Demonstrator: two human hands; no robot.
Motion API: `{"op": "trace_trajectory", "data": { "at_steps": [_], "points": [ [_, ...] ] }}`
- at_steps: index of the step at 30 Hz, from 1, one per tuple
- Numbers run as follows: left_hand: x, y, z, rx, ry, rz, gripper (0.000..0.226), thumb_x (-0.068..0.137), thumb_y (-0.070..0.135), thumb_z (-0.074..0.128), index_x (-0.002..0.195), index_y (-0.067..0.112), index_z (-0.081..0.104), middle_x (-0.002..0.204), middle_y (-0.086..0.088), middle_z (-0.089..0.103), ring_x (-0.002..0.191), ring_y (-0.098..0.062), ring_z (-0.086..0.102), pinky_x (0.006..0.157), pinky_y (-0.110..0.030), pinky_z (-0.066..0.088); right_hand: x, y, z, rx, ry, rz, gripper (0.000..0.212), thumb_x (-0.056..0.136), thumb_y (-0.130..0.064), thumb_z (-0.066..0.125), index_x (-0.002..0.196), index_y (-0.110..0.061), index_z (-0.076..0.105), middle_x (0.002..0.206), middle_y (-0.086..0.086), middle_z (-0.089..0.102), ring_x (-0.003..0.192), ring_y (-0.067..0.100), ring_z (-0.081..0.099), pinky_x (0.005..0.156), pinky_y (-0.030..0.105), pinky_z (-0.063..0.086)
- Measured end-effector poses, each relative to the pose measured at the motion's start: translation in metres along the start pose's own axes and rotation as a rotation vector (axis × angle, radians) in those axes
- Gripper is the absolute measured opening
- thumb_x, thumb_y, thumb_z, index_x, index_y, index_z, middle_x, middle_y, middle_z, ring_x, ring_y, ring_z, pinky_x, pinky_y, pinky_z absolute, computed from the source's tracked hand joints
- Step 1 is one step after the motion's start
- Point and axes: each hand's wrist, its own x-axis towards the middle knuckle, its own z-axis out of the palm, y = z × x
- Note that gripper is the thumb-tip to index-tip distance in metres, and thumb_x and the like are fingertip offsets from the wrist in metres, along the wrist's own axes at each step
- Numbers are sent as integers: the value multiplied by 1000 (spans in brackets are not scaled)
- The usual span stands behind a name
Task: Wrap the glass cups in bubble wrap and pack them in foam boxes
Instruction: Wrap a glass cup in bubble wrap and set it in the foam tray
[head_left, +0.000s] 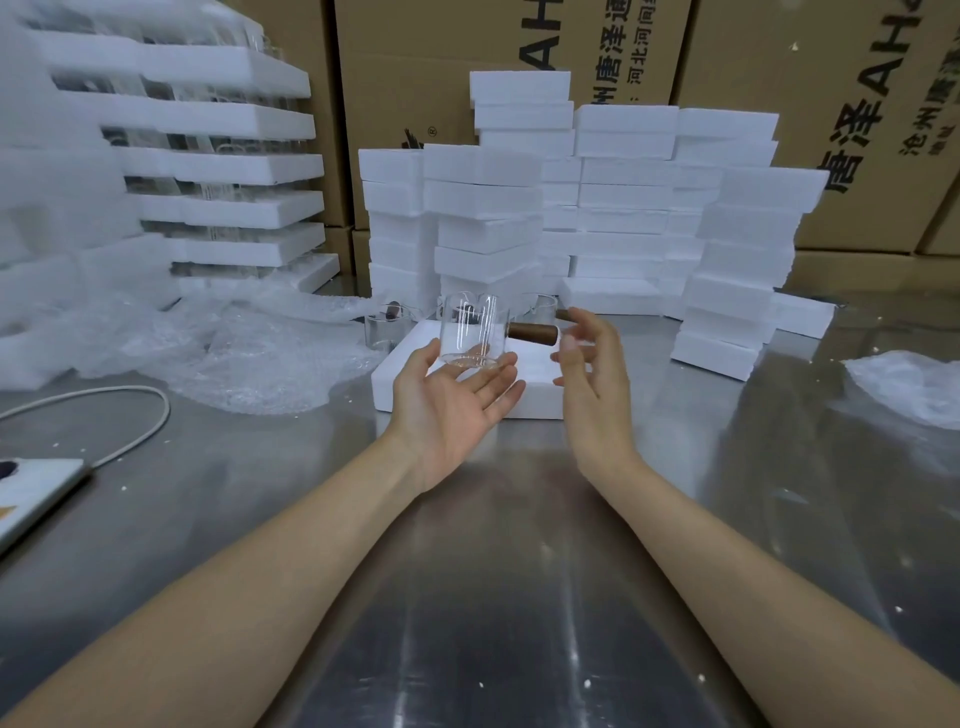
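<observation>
1. In the head view my landmark is the open foam box (537, 400), lying flat on the steel table (519, 571). Everything else is placed from it.
2. The glass cup (470, 332) is in the air above the box's left part, upright and unwrapped. Its wooden handle (532, 331) points right.
3. The left hand (454, 402) lies palm up beneath the cup with its fingers straight and spread. The cup merely stands on them, and nothing curls round it.
4. The right hand (592, 374) hovers above the box's right side, fingers loosely bent and gripping nothing. I cannot tell whether its thumb tip touches the handle's end.
5. Crumpled bubble wrap (234, 358) lies to the left of the box. Spare cups (384, 330) stand just behind the box, and stacked foam boxes (623, 208) rise further behind them.
6. The danger, as I judge it, is that the cup is balanced rather than held.
   - The handle's weight pulls to one side, so a small tilt of the palm could tip the cup.
   - A careless nudge from the right hand could do the same.
   - It would fall onto the box's rim or the steel, where bare glass would likely chip or shatter.
7. A second risk is reaching left for the wrap with the cup perched like this, since the swing alone could slide it off.
</observation>
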Motion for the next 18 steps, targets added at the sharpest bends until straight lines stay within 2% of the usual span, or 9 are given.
{"op": "trace_trajectory", "data": {
  "at_steps": [2, 5, 8, 10, 14, 18],
  "points": [
    [0, -1, 0, 1, 1, -11, 42, 94, 39, 40, 110, 2, 50, 92, -24, 68, 67, -29, 67, 82, -46, 52, 0, -2, -1, -3, -38, 16, 24, 101, -17, 45, 114, -35, 53, 106, 2, 59, 96, 20, 59, 89, 45, 49],
    [1, -2, 0, 8, 4, -20, 42, 94, 40, 38, 104, 2, 52, 85, -22, 67, 63, -28, 64, 79, -45, 52, -3, -6, 1, -14, -66, 2, 32, 100, -14, 46, 108, -43, 52, 100, -1, 59, 94, 20, 59, 88, 48, 49],
    [0, -1, 0, 5, 8, -20, 43, 94, 40, 37, 103, 2, 52, 84, -21, 66, 62, -27, 63, 78, -45, 52, -4, -6, 2, -25, -85, -14, 28, 100, -13, 46, 114, -35, 53, 93, -13, 58, 90, 10, 59, 86, 42, 51],
    [0, -1, 0, 3, 10, -21, 42, 94, 40, 36, 104, 2, 52, 84, -20, 66, 61, -27, 62, 78, -45, 52, -4, -5, 1, -26, -92, -22, 26, 100, -12, 46, 118, -30, 53, 92, -14, 58, 87, 6, 59, 84, 38, 51],
    [0, -2, -1, -2, 11, -25, 41, 94, 40, 35, 104, 3, 50, 84, -21, 65, 62, -26, 60, 78, -45, 52, -4, -3, 1, -1, -125, -11, 24, 100, -15, 46, 119, -29, 53, 91, -13, 61, 85, 10, 61, 78, 32, 52],
    [-1, -4, -1, 29, 2, -54, 41, 98, 38, 31, 110, 3, 49, 91, -23, 68, 63, -24, 61, 75, -41, 51, -5, -3, 2, 59, -151, -19, 18, 100, -17, 46, 114, -28, 53, 90, -20, 67, 76, 11, 60, 70, 24, 48]
  ]
}}
